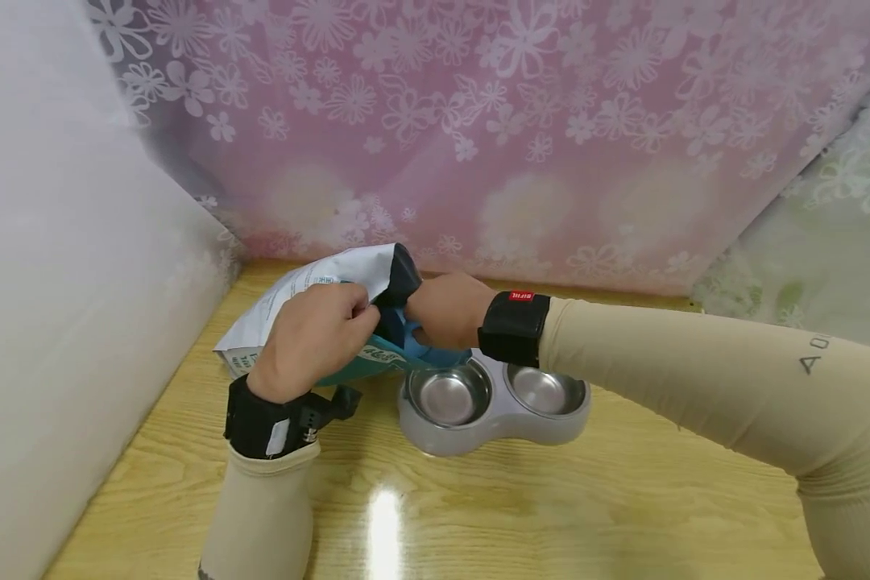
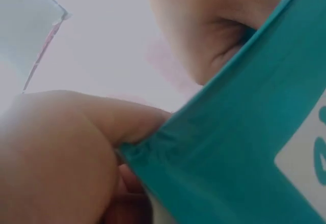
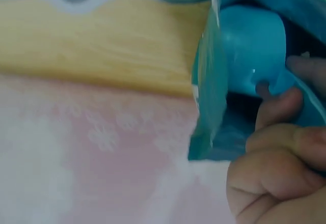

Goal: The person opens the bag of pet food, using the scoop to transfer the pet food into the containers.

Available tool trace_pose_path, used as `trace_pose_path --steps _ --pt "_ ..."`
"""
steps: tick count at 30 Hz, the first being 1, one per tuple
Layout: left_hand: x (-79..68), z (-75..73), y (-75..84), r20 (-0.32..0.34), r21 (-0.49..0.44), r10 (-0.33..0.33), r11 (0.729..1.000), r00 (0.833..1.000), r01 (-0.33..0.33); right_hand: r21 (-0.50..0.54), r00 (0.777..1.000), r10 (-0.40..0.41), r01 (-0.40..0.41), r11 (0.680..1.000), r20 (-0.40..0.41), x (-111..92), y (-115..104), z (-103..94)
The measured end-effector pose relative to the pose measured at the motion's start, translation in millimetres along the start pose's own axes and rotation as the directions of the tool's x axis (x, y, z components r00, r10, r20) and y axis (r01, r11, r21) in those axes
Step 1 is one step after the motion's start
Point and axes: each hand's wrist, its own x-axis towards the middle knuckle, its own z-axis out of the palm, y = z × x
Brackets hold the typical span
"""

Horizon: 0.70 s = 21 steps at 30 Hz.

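A white and teal printed bag leans over at the left, its dark mouth facing right. My left hand grips the near edge of the mouth; in the left wrist view the teal edge is pinched between thumb and fingers. With its fingers inside the mouth, my right hand holds a smooth blue scoop, seen within the bag in the right wrist view. The bag's depth and contents are mostly hidden. Just under the mouth stands a pale double feeding bowl with two round metal dishes.
Everything rests on a light wood-grain table. A pink flowered curtain rises along the back edge, a white wall stands on the left and a pale green flowered sheet hangs on the right.
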Motion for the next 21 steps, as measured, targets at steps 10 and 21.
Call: trace_pose_path --steps 10,21 --pt "1.0 2.1 -3.3 0.013 -0.047 -0.009 0.999 1.000 0.009 0.259 0.998 0.058 -0.050 0.965 -0.024 -2.8 3.0 18.6" --pt "0.3 -1.5 -3.2 -0.001 -0.053 -0.001 0.999 1.000 0.001 0.438 0.993 0.112 -0.090 0.895 -0.024 -3.9 13.3 28.6"
